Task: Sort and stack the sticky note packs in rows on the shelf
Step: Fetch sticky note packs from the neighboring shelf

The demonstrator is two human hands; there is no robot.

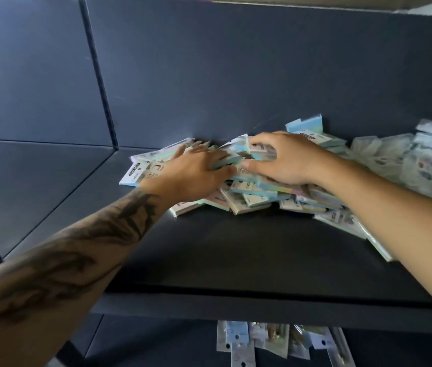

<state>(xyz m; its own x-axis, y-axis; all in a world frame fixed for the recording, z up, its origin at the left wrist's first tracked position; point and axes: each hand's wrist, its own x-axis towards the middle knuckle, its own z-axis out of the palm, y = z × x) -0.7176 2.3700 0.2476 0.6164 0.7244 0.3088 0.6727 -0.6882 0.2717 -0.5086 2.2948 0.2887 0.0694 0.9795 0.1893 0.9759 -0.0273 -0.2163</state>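
- Shelf (209, 247) first: a dark board with a dark back wall, bare along its front and left.
- Pile (257, 192) of sticky note packs lies loose at the back middle of the shelf, packs overlapping at all angles, some pastel edges showing. I see no row or stack yet.
- Clear bags (405, 160) lie in a heap just right of the pile, touching it; I cannot make out what is in them.
- My left hand (196, 168) rests on the left of the pile, fingers stretched forward and fairly straight over the packs; I see no pack gripped in it.
- My right hand (286, 157) is on top of the pile, fingers curled down over a pack (238, 152) at the crest, thumb low at its near side. It looks like a grip, though blur keeps me from being sure.
- Step, as I judge it: the start of sorting, both hands gathering from the heap.
- Next move, I think, calls for lifting one pack free without dragging its neighbours, then squaring it on the bare shelf to the left to begin a row.
- Hard to see: pack labels are blurred, my right forearm covers the pile's right side, and hanging cards (276, 343) below the shelf are cut off by the frame.
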